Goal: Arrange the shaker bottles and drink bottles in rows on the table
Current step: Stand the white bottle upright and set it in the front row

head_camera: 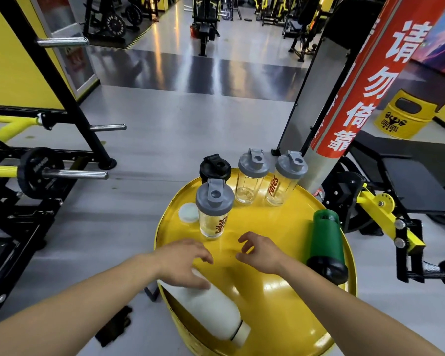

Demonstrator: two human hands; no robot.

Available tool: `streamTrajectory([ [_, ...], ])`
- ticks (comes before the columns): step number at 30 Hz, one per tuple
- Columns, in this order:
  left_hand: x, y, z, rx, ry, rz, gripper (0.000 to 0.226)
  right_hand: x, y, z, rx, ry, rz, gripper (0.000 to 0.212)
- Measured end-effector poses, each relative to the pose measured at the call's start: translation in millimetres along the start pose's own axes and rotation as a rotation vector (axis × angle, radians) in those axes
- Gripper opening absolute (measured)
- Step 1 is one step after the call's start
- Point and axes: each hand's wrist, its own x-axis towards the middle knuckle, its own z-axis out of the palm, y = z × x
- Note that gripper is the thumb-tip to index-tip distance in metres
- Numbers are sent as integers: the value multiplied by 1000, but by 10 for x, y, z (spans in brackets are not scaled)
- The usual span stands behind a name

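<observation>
Nearest the camera, on the yellow round table (288,301): white bottle (211,308) lying on its side, cap end toward the near rim, base end tucked under the left hand (184,260). Left forearm coming in from lower left, palm down, fingers spread and curled loosely over the bottle's far end; touching it on top, not clamped round it. Right hand (258,250) entering from lower right, held just over the tabletop beside the left, fingers bent in an open claw, thumb apart, holding nothing; contact with the surface unclear. Further right, near the table's edge: green bottle (325,240) on its side, black end pointing toward the camera, well apart from both hands. Just beyond the fingertips: clear shaker with grey lid (214,208), upright, red lettering on the wall, apart from both hands. Small white disc (188,212) flat on the table just left of it. Behind, along the far rim, three more upright in a row: black shaker (214,167) on the left, empty clear shaker (252,176) in the middle, lettered clear shaker (288,178) on the right, both with grey lids. Beyond the table: grey pillar with red banner (357,98), grey gym floor, barbell rack (62,173) at left.
</observation>
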Motion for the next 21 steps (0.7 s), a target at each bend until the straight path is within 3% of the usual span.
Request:
streamTrajectory([
  [1, 24, 74, -10, 77, -114, 2, 83, -28, 16, 9, -3, -19, 4, 48],
  [3, 96, 184, 7, 154, -285, 17, 96, -75, 45, 30, -8, -48, 10, 43],
  [5, 155, 259, 63, 235, -371, 30, 89, -110, 77, 46, -7, -60, 15, 39],
  [7, 213, 292, 111, 299, -380, 45, 75, -140, 101, 42, -9, -62, 9, 38],
  [10, 256, 313, 105, 326, -414, 59, 71, -193, 136, 33, -9, -66, 6, 39],
  [14, 272, 304, 101, 294, -394, 61, 70, -266, 205, -12, -24, -64, 8, 38],
  [21, 329, 342, 137, 36, -108, -15, 74, -405, 328, -187, 53, -68, 22, 31],
])
